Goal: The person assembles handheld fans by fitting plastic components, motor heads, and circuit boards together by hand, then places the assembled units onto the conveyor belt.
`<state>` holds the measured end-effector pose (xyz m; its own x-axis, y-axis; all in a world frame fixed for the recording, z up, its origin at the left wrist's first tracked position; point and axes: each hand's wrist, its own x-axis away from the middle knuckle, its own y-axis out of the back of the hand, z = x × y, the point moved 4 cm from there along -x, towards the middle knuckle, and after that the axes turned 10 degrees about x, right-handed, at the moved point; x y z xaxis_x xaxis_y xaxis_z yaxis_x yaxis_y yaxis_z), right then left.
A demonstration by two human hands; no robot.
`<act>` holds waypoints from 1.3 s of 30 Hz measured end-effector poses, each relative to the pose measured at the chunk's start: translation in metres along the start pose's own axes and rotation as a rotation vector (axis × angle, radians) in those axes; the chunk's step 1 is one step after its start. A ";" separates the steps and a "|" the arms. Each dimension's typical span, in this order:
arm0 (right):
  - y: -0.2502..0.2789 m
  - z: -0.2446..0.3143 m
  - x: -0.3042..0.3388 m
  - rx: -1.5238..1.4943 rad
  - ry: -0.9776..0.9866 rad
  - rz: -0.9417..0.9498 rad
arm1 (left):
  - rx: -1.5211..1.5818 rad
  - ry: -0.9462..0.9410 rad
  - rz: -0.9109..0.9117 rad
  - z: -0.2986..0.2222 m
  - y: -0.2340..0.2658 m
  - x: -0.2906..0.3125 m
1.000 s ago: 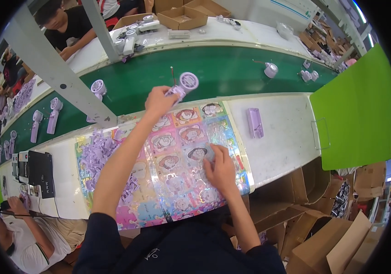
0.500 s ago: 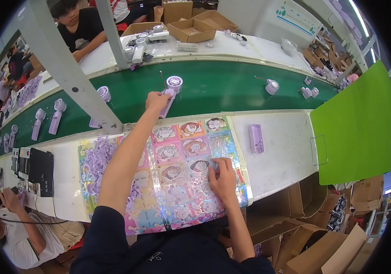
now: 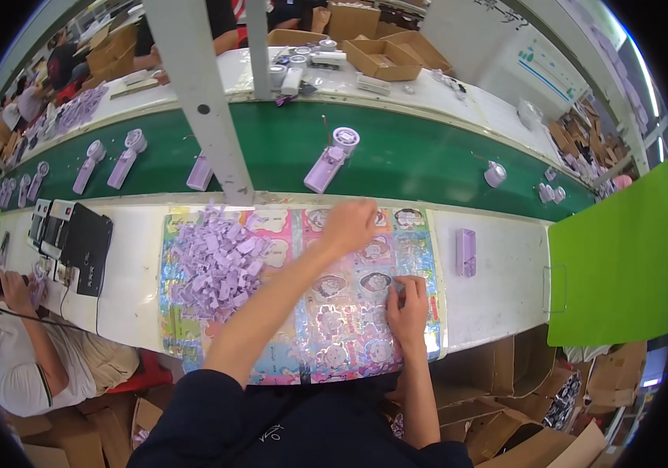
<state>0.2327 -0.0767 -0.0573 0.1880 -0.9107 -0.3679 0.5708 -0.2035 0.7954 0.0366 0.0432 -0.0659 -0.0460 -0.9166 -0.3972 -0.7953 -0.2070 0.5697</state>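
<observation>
A purple shell (image 3: pixel 467 252) lies hollow side up on the white bench (image 3: pixel 506 288), right of my mat (image 3: pixel 336 355); whether anything sits in it is too small to tell. Across the belt (image 3: pixel 404 148), a shallow carton (image 3: pixel 383 72) stands with its top folded back and something pale at the bottom. Low on my left, a box (image 3: pixel 147 412) has purple bits in it. Bigger cartons (image 3: pixel 470 374) crowd low on my right, with dark shiny pieces (image 3: pixel 563 402) among them.

Counting: one shell; one heap of purple parts (image 3: pixel 217 265), too tangled to number, on the mat's left side. On the belt, one fan (image 3: pixel 334 160) lies straight ahead, head end away from me, a thin wire sticking up; one more is half behind the nearer post (image 3: pixel 197 101), two lie left of that, and a farther cluster is too small to count. To the right are one round head (image 3: pixel 495 173) and two more side by side.

My left hand (image 3: pixel 352 224) is above the mat's far part, apart from the fan, fingers curled under; I can't make out whether they grip anything. My right hand (image 3: pixel 408 308) is loosely spread, fingers bent, at the mat's right side.
</observation>
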 end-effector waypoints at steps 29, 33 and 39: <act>-0.055 0.113 -0.137 -0.212 0.399 0.239 | -0.006 -0.200 -0.081 0.009 -0.013 0.012; -0.009 0.015 -0.183 -0.419 0.067 0.342 | -0.100 -0.106 0.024 -0.006 -0.015 0.003; 0.038 -0.153 -0.261 0.062 -0.244 0.032 | -0.092 -0.134 -0.017 -0.006 -0.004 0.003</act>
<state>0.3274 0.2078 -0.0044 0.0023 -0.9754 -0.2205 0.5158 -0.1877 0.8359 0.0429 0.0392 -0.0651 -0.1181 -0.8600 -0.4965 -0.7384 -0.2583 0.6230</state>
